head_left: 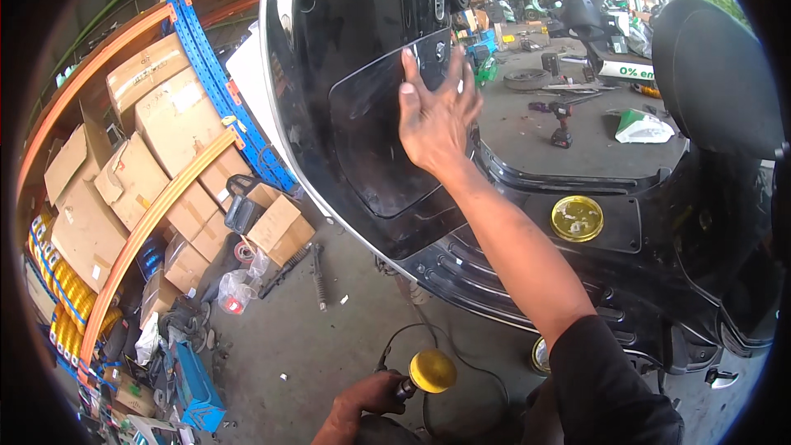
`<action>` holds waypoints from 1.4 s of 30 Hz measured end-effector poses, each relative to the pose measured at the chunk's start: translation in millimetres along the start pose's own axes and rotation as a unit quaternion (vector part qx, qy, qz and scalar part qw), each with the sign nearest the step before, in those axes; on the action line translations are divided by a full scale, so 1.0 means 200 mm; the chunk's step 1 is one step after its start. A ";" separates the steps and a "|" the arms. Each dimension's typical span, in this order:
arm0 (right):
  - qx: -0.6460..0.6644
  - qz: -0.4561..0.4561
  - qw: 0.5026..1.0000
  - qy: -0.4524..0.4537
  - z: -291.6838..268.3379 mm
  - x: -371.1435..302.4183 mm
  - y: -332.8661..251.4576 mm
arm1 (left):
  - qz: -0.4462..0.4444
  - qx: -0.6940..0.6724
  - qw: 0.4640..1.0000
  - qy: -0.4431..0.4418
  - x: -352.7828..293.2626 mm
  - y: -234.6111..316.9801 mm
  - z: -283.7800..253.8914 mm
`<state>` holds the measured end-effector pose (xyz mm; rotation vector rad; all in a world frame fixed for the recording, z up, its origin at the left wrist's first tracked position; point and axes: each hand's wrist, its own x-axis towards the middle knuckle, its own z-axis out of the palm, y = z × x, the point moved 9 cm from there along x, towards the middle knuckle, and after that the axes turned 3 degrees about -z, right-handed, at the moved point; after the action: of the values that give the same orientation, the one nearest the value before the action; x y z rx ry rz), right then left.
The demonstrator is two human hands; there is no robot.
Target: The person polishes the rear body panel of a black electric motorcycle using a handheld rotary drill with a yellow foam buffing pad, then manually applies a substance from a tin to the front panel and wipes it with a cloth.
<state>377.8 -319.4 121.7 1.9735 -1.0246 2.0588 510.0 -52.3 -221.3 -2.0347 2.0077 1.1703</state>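
My right hand (439, 115) is raised in front of the glossy black inner leg shield (362, 148) of a scooter, its fingers spread. The fingers are a little blurred, and I cannot tell whether they touch the glove box panel. Low in the view, my left hand (375, 395) is wrapped around the handle of a corded polisher (405, 389). Its round yellow pad (432, 371) faces up, away from the scooter. On the black footboard lies a round yellow tin (577, 219) with pale residue inside. A second round tin (540, 356) is partly hidden beside my sleeve.
A blue and orange rack (216, 66) with cardboard boxes (177, 124) stands at the left. A dark cable (474, 363) hangs by the polisher. Loose parts, a shock absorber (319, 276) and a cordless drill (562, 125) lie on the floor. The black seat (715, 74) rises at right.
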 end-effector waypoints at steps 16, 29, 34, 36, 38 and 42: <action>-0.117 -0.151 0.976 -0.108 0.05 -0.29 0.07 | -0.024 -0.042 0.999 0.020 -0.09 -0.10 0.01; -0.185 -0.332 0.908 -0.175 -0.01 -0.19 0.20 | -0.026 -0.021 0.999 0.021 -0.13 0.00 -0.03; -0.160 -0.223 0.949 -0.153 0.01 -0.19 0.06 | -0.040 0.004 0.999 0.002 -0.08 -0.07 0.02; -0.148 -0.227 0.937 -0.221 0.06 -0.46 0.12 | -0.048 0.002 0.999 0.017 -0.11 -0.05 -0.01; -0.126 -0.253 0.916 -0.285 0.04 -0.66 0.27 | -0.042 -0.008 0.999 0.033 -0.16 0.00 -0.04; -0.151 -0.238 0.935 -0.215 -0.03 -0.35 0.23 | -0.050 -0.047 0.998 0.010 -0.15 -0.02 -0.01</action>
<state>358.9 -326.5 39.5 2.2605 -0.7537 1.1787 517.6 -27.2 -205.1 -2.1702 1.8689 1.2515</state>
